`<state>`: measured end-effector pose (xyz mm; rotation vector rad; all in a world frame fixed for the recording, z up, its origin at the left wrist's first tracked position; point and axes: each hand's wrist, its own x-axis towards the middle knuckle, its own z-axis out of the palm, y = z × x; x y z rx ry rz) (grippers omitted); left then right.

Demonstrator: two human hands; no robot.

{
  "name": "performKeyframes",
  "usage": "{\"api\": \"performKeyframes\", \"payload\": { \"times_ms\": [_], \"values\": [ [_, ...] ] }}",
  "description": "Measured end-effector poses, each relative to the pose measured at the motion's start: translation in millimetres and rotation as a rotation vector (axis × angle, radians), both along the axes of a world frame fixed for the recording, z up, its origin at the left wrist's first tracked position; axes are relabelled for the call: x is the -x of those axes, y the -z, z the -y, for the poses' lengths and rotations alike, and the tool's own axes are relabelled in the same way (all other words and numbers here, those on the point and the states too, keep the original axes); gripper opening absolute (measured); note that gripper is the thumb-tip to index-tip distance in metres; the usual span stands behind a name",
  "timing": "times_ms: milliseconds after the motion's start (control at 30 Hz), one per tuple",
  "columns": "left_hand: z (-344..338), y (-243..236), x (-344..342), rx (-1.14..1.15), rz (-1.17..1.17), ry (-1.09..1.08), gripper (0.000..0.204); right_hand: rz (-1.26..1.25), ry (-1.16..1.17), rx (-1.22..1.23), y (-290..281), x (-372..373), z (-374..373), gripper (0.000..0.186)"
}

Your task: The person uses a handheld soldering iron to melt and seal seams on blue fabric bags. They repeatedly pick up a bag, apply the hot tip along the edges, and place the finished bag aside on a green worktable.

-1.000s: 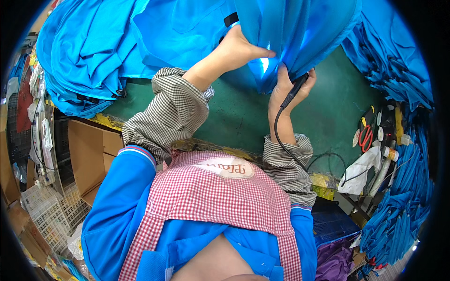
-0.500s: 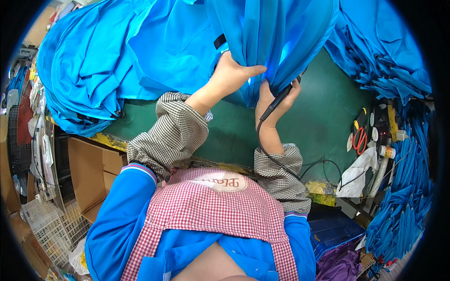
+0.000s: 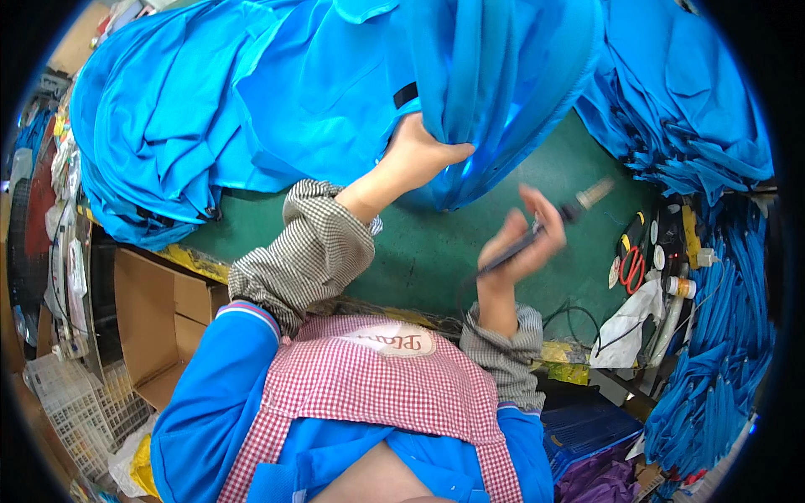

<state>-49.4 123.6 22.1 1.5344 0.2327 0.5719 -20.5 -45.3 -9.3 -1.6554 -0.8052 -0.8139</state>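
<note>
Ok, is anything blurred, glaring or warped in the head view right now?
Head view: right hand and dark pen-like tool blurred; left hand fairly sharp; bright glow in the blue fabric's folds; green table's front edge bowed; corners black.

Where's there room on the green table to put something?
Bare table shows between left sleeve, right hand and blue cloth, and between that hand and the red-handled scissors. Around the scissors, white cloth and bottle it's crowded.
</note>
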Motion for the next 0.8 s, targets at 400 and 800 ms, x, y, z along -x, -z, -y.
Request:
{"api": "performKeyframes", "payload": {
  "times_ms": [400, 800],
  "values": [
    [-9.9, 5.9, -2.0, -0.061, 0.002, 0.101, 0.056, 0.121, -0.251, 0.114, -2.6, 19.7, 12.9, 0.013],
    [-8.4, 17.2, 8.0, 0.109, 0.089, 0.153, 0.051, 0.234, -0.346, -0.045, -54.4, 10.0, 0.2, 0.016]
  ]
}}
